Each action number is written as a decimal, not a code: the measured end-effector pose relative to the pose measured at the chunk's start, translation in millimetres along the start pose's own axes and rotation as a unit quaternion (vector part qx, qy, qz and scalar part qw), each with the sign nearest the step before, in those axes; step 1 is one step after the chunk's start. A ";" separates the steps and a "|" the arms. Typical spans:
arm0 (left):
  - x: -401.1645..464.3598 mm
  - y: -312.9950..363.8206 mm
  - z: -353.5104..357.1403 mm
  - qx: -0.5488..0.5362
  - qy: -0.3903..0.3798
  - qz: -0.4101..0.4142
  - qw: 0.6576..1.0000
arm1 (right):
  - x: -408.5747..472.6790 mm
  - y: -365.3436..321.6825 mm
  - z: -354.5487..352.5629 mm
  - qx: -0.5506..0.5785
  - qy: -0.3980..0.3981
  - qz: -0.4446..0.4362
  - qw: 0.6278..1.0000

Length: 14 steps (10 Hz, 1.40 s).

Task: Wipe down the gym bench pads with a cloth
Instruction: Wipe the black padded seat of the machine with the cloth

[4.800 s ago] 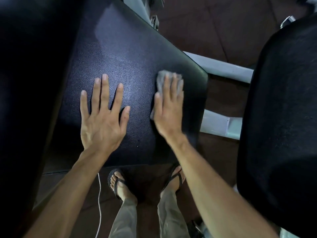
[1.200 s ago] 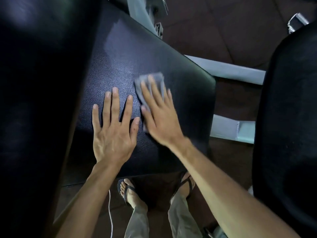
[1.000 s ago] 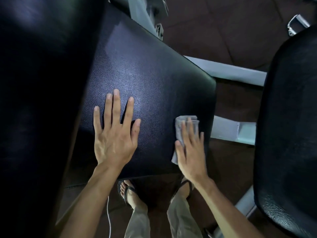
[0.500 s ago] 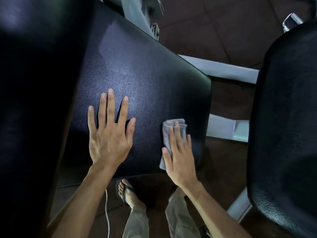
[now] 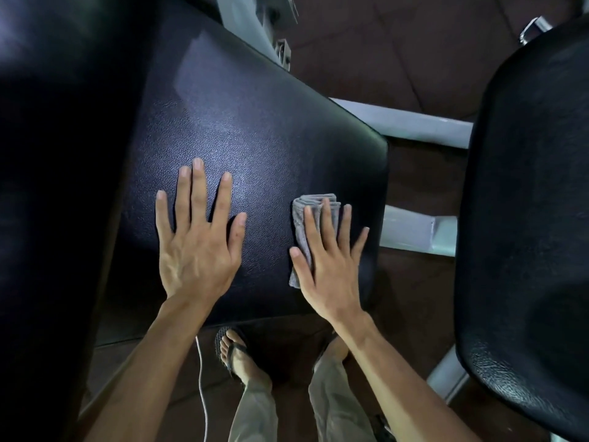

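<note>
Head view: the person stands at the near end of a black bench pad (image 5: 255, 129) and looks straight down on it. The left hand (image 5: 197, 247) lies flat on the pad, fingers straight and spread wide, holding nothing; it seems placed there to brace the body and steady the pad while the other hand works. The right hand (image 5: 328, 266) presses a folded grey cloth (image 5: 302, 224) against the pad near its right edge and near corner, fingers straight and only a little apart, laid over the cloth rather than curled round it, which keeps the fold flat and spreads pressure across the leather-like surface. Part of the cloth shows beyond the fingertips and beside the thumb. The wiping looks to be in progress on this corner of the pad. A second dark pad (image 5: 526, 218) stands to the right, apart from both hands, with a pale metal frame (image 5: 411, 231) between the two.
</note>
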<state>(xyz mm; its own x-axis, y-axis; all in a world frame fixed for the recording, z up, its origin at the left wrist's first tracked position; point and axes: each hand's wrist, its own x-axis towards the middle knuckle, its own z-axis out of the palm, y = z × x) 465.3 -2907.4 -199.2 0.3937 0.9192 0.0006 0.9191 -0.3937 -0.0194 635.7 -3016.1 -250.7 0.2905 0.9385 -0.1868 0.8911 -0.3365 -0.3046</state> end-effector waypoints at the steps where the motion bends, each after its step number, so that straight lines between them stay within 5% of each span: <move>1: -0.8 -0.7 0.0 0.002 0.007 0.002 1.000 | 7.5 -8.6 0.7 0.045 0.012 -0.003 0.999; 4: 0.3 0.2 0.7 0.005 0.016 -0.002 1.000 | -29.6 -9.2 11.2 0.080 0.009 -0.064 0.995; 7: -1.2 -1.5 2.8 0.006 0.015 0.004 1.000 | 50.4 -1.2 -0.9 0.105 0.043 0.035 0.993; 9: 0.1 -1.0 1.7 -0.010 0.014 -0.001 1.000 | 16.2 -19.4 -1.3 0.076 0.007 -0.071 0.995; 14: -0.1 -2.4 2.8 -0.005 0.000 -0.002 1.000 | 24.0 -7.3 -12.3 0.016 0.039 0.026 0.999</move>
<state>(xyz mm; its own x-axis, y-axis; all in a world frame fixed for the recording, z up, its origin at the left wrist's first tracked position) 463.0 -2906.5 -201.9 0.3909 0.9204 0.0005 0.9204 -0.3909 -0.0094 640.4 -2990.2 -241.4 0.3640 0.9223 -0.1298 0.8628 -0.3864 -0.3260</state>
